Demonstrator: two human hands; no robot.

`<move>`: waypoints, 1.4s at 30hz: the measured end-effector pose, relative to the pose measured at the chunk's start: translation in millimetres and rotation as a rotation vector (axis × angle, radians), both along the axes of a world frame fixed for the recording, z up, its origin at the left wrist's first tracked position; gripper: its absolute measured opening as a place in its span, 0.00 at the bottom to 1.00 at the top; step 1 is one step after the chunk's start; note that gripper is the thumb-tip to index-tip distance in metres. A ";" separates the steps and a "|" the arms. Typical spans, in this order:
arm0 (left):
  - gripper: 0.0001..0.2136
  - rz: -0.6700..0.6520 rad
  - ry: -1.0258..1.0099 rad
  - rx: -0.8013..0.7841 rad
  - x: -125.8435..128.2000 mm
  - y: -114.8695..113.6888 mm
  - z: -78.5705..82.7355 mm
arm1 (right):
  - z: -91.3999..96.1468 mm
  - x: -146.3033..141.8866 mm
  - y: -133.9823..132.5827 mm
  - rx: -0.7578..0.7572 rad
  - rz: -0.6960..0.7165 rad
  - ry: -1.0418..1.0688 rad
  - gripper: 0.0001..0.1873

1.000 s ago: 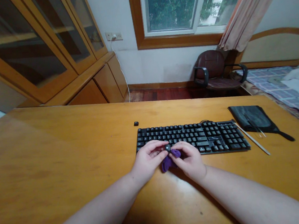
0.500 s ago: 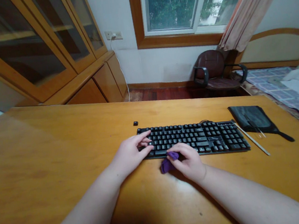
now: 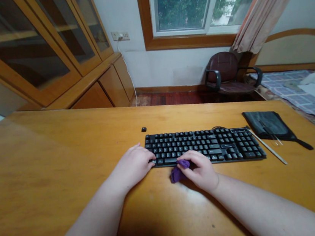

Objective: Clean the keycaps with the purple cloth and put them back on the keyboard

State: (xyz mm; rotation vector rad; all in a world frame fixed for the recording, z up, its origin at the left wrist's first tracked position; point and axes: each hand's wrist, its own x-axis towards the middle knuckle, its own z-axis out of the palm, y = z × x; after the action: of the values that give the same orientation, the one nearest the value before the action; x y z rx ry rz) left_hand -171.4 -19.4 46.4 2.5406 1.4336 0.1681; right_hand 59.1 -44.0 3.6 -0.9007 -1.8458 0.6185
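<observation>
A black keyboard (image 3: 184, 145) lies flat on the wooden table. My left hand (image 3: 136, 162) is at its left end, with the fingers curled at the edge and the thumb at the front corner. Part of those fingers is hidden behind the hand. At the keyboard's front edge, near the space bar, my right hand (image 3: 199, 168) pinches a bunched purple cloth (image 3: 177, 174). The cloth hangs down to the table surface. One loose black keycap (image 3: 144, 129) sits behind the keyboard's left corner.
To the right of the keyboard lie a thin pale stick (image 3: 268, 147) and a black pouch (image 3: 266, 124) with thin wire prongs on it. Beyond the wooden table (image 3: 64, 156) are a brown armchair (image 3: 223, 71), a bed (image 3: 291, 82) and a glass-door cabinet (image 3: 88, 71).
My left hand has moved from over the left keys to the keyboard's left edge, and its fingers have drawn in. The right hand stays in place with the purple cloth.
</observation>
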 end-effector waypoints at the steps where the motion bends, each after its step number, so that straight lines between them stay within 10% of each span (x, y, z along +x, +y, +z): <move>1: 0.06 0.006 0.019 0.002 0.6 0.2 0.8 | -0.2 0.1 0.2 -0.001 0.000 -0.002 0.05; 42: 0.07 0.149 0.117 -0.124 8.2 1.1 6.6 | -3.6 0.6 1.2 0.009 0.023 -0.022 0.05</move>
State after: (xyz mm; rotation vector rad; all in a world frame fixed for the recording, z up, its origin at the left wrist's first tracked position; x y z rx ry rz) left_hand -163.2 -18.3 53.0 2.3801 1.6236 -0.0450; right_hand 59.7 -42.9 0.1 -0.8842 -1.8792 0.6160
